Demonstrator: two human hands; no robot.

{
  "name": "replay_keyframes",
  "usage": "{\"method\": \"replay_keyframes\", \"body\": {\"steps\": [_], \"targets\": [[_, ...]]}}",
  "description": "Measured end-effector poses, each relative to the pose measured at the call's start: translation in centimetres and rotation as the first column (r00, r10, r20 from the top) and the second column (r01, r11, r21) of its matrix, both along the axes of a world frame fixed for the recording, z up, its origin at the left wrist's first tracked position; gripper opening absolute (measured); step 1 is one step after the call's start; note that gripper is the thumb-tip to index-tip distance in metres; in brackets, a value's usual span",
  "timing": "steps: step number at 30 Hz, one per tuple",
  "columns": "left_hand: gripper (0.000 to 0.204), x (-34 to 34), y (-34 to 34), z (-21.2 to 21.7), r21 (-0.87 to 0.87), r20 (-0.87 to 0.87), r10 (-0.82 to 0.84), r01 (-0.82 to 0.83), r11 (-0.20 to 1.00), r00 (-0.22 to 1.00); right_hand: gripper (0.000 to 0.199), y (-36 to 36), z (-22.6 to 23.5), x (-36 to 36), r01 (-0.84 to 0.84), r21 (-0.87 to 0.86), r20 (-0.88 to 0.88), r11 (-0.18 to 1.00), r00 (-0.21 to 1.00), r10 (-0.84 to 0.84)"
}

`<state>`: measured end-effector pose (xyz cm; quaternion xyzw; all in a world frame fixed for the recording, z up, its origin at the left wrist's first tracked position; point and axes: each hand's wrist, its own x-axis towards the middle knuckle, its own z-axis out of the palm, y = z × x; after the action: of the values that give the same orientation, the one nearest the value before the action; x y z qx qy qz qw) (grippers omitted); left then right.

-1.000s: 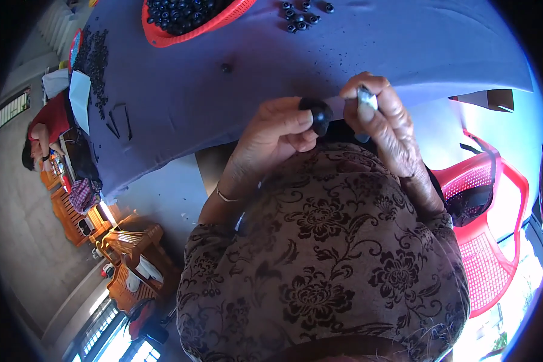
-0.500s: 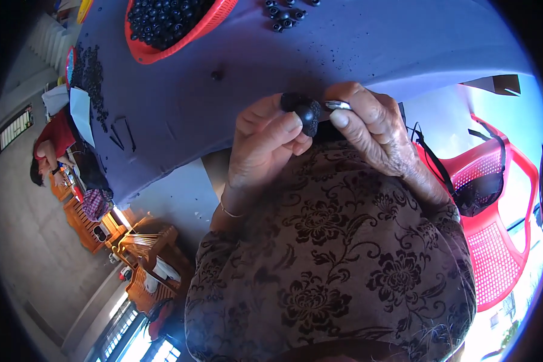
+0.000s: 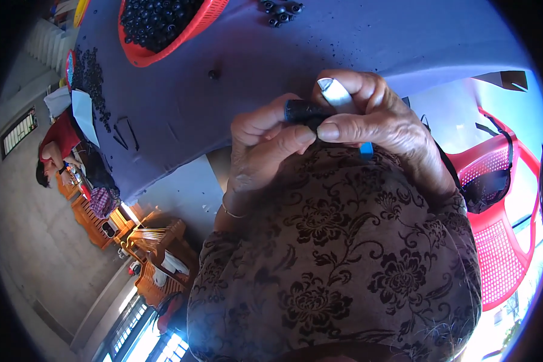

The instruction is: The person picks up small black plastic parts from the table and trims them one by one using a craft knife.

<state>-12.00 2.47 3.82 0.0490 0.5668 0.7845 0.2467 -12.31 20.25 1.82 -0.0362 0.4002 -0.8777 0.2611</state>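
My left hand [image 3: 256,148] pinches a small black rounded part [image 3: 312,123], mostly covered by the fingers. A black sleeve-like wrap [image 3: 303,110] covers the tip of its index finger. Held in my right hand [image 3: 395,127] is a small knife with a flat silvery blade [image 3: 338,95] pointing up and away from me; its blue end [image 3: 366,151] shows below the palm. The two thumb tips nearly meet at the black part, in front of my chest at the table's near edge. Whether the blade touches the part cannot be seen.
A red basket [image 3: 140,61] full of black round parts [image 3: 157,24] stands far left on the blue-covered table [image 3: 187,108]. Beyond my hands lie a cluster of similar parts [image 3: 280,13] and a single one [image 3: 213,74]. A red chair [image 3: 492,241] stands right; another person [image 3: 60,142] sits left.
My hands have come together at the black part, which is now mostly hidden. The right hand has turned, so more of the blade and the blue end show.
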Motion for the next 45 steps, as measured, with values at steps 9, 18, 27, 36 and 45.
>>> {"method": "replay_keyframes", "body": {"steps": [9, 18, 27, 36, 45], "targets": [[0.014, 0.0, 0.1, -0.4, 0.033, 0.057, 0.036, -0.038, 0.999, 0.998, 0.018, 0.2, -1.0, -0.6, -0.138, -0.053, 0.146, 0.989, 0.979, 0.145], [0.014, -0.1, 0.0, -0.7, 0.156, 0.259, 0.158, -0.202, 0.967, 0.953, 0.019, -1.4, -2.7, -0.5, 0.369, 0.349, -0.547, 0.862, 0.827, -0.133], [0.021, 0.0, -1.4, -1.3, 0.296, 0.252, 0.038, -0.115, 0.948, 0.967, 0.03, -1.1, -1.0, -0.4, 0.587, 0.458, -0.803, 0.667, 0.595, 0.027], [0.01, 0.6, 0.0, 0.6, 0.155, 0.313, 0.152, -0.209, 0.966, 0.938, 0.035, -1.5, -1.7, 0.3, 0.693, 0.428, -0.875, 0.58, 0.478, 0.075], [0.012, 0.5, 0.2, 0.7, 0.151, 0.292, 0.159, -0.21, 0.966, 0.943, 0.027, -1.6, -1.9, 0.3, 0.739, 0.409, -0.879, 0.535, 0.477, 0.014]]}}
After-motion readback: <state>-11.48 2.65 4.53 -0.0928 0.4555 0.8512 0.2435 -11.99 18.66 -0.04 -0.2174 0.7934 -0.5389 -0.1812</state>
